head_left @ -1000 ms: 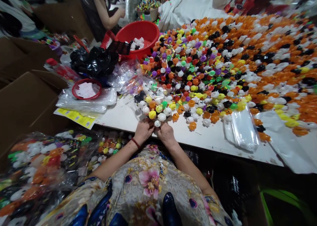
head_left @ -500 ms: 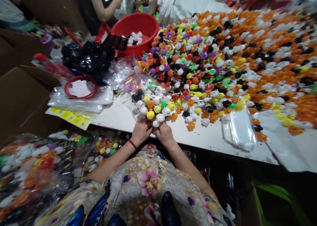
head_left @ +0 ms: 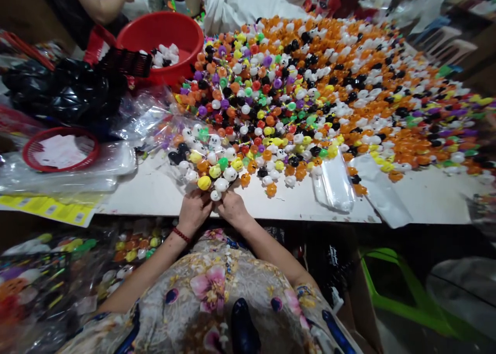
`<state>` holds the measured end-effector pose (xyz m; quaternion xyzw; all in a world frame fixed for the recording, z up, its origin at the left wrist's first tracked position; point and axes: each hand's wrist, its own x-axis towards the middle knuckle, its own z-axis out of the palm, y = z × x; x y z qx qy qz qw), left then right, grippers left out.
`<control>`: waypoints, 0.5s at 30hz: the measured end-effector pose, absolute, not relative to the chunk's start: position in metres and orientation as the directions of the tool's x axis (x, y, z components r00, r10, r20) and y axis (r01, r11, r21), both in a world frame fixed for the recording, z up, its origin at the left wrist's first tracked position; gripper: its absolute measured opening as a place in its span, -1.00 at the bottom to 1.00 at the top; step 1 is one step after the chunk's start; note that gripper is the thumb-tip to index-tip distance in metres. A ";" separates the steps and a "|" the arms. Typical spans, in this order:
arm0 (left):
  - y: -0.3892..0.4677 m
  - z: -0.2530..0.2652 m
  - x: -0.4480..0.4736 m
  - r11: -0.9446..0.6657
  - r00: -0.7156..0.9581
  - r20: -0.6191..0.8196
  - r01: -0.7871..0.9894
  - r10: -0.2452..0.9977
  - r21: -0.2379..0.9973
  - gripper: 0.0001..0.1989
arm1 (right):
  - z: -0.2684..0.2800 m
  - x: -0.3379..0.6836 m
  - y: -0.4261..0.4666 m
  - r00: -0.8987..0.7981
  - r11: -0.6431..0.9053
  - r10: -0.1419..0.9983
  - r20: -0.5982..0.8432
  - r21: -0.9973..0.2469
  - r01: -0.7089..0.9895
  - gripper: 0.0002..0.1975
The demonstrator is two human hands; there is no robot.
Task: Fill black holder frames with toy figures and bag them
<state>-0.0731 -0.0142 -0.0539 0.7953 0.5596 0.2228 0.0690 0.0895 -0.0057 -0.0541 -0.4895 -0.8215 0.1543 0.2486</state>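
Note:
A clear plastic bag [head_left: 177, 174] lies on the table's front edge, around a bunch of small toys with round heads [head_left: 215, 170] in white, yellow, orange, green and black. Some of the heads carry faces. At the bunch's near end, my left hand [head_left: 195, 209] is closed with curled fingers on the bag's edge. My right hand [head_left: 232, 208] is closed just beside it, also at that edge. Both sets of fingertips are partly hidden under the toy heads, and the two hands nearly touch.
A large heap of similar toys [head_left: 329, 80] covers the table behind. Flat clear bags [head_left: 335, 183] lie to the right. At left are a red basket of white papers [head_left: 62, 150], black plastic bags [head_left: 65, 90] and a red tub [head_left: 166, 28]. Another person's arm [head_left: 101, 5] shows at the back.
The view has swung to the right, so everything appears farther left. My hands stay at the near end of the bagged bunch, in almost the same pose.

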 end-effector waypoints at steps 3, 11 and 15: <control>-0.013 -0.054 -0.074 -0.376 0.278 0.292 0.848 0.915 0.374 -0.78 | -0.056 0.090 -0.007 -0.426 0.512 0.859 0.284 -0.466 0.722 -0.83; -0.013 -0.050 -0.071 -0.383 0.290 0.279 0.841 0.915 0.382 -0.81 | -0.058 0.095 -0.007 -0.413 0.526 0.849 0.331 -0.452 0.720 -0.83; -0.012 -0.048 -0.069 -0.373 0.291 0.259 0.849 0.921 0.373 -0.82 | -0.058 0.096 -0.006 -0.419 0.544 0.838 0.351 -0.468 0.696 -0.83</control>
